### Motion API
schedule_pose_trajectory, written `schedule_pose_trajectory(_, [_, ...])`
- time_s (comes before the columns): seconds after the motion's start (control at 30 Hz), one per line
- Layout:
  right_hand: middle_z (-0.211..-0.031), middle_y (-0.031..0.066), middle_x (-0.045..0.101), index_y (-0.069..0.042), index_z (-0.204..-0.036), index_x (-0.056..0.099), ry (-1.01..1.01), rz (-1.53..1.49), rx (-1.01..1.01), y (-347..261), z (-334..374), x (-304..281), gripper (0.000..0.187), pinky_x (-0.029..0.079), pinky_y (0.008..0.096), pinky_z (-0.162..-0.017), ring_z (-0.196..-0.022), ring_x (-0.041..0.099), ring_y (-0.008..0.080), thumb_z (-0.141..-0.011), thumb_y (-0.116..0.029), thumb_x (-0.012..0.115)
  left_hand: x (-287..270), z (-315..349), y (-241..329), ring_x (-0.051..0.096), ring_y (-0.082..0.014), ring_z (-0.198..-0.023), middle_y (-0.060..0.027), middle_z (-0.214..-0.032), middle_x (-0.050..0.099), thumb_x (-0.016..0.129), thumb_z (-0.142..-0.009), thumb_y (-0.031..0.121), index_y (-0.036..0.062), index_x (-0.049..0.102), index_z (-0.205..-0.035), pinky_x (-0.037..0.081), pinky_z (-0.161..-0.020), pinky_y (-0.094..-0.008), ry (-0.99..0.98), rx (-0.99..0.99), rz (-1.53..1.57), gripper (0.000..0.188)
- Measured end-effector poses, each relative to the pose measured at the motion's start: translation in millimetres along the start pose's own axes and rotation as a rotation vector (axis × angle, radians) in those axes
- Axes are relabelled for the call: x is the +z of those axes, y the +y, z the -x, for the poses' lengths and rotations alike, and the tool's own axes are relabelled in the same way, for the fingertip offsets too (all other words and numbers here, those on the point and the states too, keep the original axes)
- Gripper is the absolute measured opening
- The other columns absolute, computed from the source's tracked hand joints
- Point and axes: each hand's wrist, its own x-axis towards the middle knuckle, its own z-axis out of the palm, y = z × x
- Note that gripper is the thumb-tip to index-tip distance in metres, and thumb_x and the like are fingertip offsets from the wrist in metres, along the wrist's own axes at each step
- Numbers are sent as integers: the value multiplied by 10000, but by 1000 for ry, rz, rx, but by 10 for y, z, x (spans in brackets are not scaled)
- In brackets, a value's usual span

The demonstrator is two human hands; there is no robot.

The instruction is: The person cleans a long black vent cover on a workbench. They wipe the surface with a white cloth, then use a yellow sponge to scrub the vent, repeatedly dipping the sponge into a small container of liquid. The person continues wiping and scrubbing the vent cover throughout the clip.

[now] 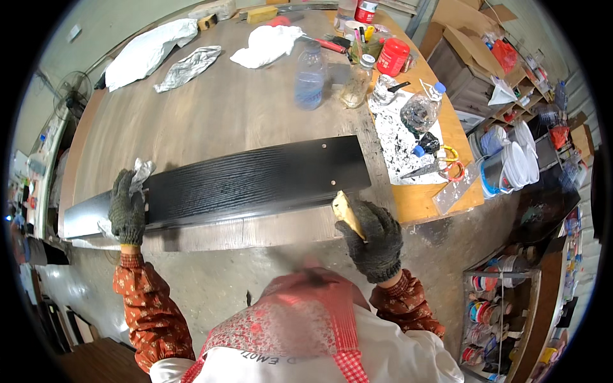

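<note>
A long black board (pixel 262 182) with a streaked, glossy surface and two small pale holes near its right end lies aslant across the table. My left hand (pixel 128 207), in a dark knitted glove, presses a crumpled white rag (pixel 143 172) against the board's left part; bits of rag stick out on both sides of the glove. Gripped in my gloved right hand (pixel 375 241) is a yellow sponge (pixel 347 216), held at the board's near right corner. Whether the sponge touches the board's edge, I cannot tell.
The wooden table (pixel 242 115) carries white cloths (pixel 150 54) at the back and a plastic bottle (pixel 310 83). On its right stand a glass jar (pixel 357 86), a red tub (pixel 393 56), scissors (pixel 450 167) and a paint-spotted sheet (pixel 391 137). White buckets (pixel 514 166) stand beyond.
</note>
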Motion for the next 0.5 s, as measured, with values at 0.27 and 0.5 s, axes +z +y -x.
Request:
schedule_pose_trajectory(0.27, [-1033,179,688,-22,-1189,631,135,-47,210,-32,-24,-16,378,539,397,-794,-913,677,336,-862,-201,693,26,-188,-8,488,-368,-1284,-187,-1346,556,572,-865,98,35,558,-1298,375,-1088,-439,-104,152,-79,438])
schedule_pose_trajectory(0.5, [-1048,190,672,-37,-1208,614,259,48,257,-234,0,394,415,532,428,-830,-980,654,352,-867,-261,687,143,-482,402,512,-369,-1257,-195,-1318,567,564,-882,56,28,559,-1289,385,-1078,-443,23,291,125,407])
